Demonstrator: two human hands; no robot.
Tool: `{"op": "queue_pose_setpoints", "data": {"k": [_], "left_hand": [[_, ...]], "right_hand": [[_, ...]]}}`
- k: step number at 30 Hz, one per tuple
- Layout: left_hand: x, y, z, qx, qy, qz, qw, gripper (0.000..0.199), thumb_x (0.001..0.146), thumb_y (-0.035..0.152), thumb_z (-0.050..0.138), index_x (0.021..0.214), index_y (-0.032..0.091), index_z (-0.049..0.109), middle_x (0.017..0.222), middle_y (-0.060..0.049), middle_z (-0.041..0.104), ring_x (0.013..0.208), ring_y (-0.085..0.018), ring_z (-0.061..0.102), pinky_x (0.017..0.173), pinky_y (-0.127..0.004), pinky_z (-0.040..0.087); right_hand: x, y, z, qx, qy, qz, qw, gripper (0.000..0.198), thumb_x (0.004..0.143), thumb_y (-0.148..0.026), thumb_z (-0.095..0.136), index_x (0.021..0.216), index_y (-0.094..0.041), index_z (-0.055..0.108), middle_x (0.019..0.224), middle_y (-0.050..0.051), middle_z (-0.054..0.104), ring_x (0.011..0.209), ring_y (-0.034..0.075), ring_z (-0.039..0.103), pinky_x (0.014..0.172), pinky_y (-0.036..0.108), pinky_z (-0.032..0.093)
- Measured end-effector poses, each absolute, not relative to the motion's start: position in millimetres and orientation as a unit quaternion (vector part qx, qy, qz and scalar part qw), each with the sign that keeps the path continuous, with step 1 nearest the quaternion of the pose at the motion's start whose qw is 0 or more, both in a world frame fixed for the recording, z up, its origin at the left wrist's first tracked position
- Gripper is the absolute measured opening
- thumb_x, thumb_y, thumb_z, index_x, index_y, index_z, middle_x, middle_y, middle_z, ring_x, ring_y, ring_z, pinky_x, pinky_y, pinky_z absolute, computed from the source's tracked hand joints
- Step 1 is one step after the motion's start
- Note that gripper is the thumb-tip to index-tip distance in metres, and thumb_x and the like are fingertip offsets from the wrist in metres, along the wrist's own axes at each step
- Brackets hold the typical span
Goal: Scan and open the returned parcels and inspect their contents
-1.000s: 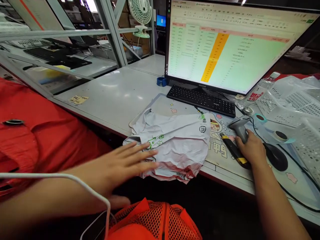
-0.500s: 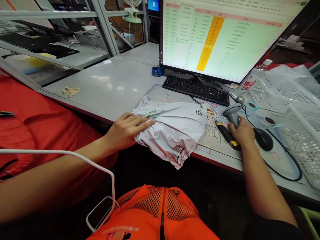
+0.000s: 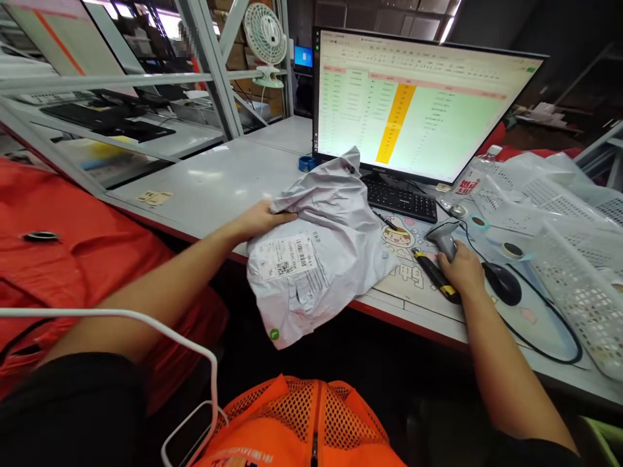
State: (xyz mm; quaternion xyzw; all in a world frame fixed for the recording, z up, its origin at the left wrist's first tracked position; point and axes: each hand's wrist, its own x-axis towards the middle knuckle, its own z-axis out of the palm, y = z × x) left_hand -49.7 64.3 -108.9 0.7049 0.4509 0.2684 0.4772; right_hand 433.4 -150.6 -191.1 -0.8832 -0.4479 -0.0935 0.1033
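My left hand [image 3: 265, 219] is closed on the upper left part of a white plastic mailing bag [image 3: 335, 240], with the thumb on top and the other fingers hidden by the bag. The bag is tilted up, and its near corner hangs over the desk's front edge. A printed shipping label [image 3: 288, 256] faces up on it, with a round green sticker [image 3: 274, 334] by the near corner. My right hand [image 3: 461, 264] is wrapped around the handle of a grey barcode scanner [image 3: 444, 239] on the desk. Beside that hand lies a yellow and black box cutter [image 3: 435, 275].
A monitor [image 3: 418, 110] stands behind a black keyboard [image 3: 402, 198]. To the right are a black mouse [image 3: 502, 283], tape rolls [image 3: 513, 250], a plastic bottle [image 3: 479, 170] and white perforated baskets [image 3: 579, 285]. A blue tape roll [image 3: 306, 163] sits left of the monitor.
The mailing bag has been turned over and lifted on its far side, so the shipping label now shows. My right hand stays on the scanner. The head view has tilted upward.
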Motion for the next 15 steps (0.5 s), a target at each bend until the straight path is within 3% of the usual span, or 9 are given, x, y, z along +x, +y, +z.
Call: {"op": "queue_pose_setpoints", "data": {"k": [5, 9, 12, 15], "left_hand": [[-37.4, 64.2, -123.3, 0.717, 0.453, 0.258, 0.463, 0.042, 0.074, 0.052, 0.083, 0.092, 0.014, 0.077, 0.090, -0.009, 0.078, 0.079, -0.023, 0.070, 0.076, -0.036, 0.057], [-28.5, 59.1, -92.1, 0.787, 0.416, 0.258, 0.377, 0.044, 0.079, 0.056, 0.080, 0.096, 0.015, 0.079, 0.102, -0.010, 0.080, 0.091, -0.027, 0.072, 0.084, -0.040, 0.056], [-22.7, 52.3, -75.9, 0.814, 0.406, 0.254, 0.329, 0.040, 0.084, 0.053, 0.076, 0.104, 0.018, 0.081, 0.107, -0.009, 0.081, 0.099, -0.029, 0.072, 0.089, -0.041, 0.055], [-20.3, 47.7, -72.4, 0.821, 0.417, 0.244, 0.305, 0.037, 0.087, 0.050, 0.075, 0.108, 0.020, 0.082, 0.109, -0.009, 0.081, 0.101, -0.030, 0.073, 0.092, -0.042, 0.055]], "right_hand": [[436.6, -132.6, -180.9, -0.894, -0.439, -0.059, 0.063, 0.070, 0.096, -0.045, 0.057, 0.150, -0.001, 0.051, 0.131, 0.030, 0.068, 0.121, 0.042, 0.067, 0.099, 0.051, 0.053], [432.4, -111.4, -148.2, -0.912, -0.408, 0.006, 0.031, 0.058, 0.085, -0.042, 0.069, 0.127, -0.003, 0.066, 0.104, 0.023, 0.075, 0.099, 0.037, 0.074, 0.084, 0.045, 0.058], [420.2, -121.7, -99.9, -0.910, -0.393, 0.089, 0.096, 0.040, 0.090, -0.046, 0.063, 0.104, -0.009, 0.072, 0.073, 0.015, 0.070, 0.066, 0.029, 0.069, 0.059, 0.039, 0.054], [393.7, -161.7, -43.2, -0.851, -0.464, 0.178, 0.172, 0.045, 0.091, -0.060, 0.064, 0.092, -0.016, 0.072, 0.059, 0.007, 0.062, 0.048, 0.020, 0.054, 0.045, 0.034, 0.043]]}}
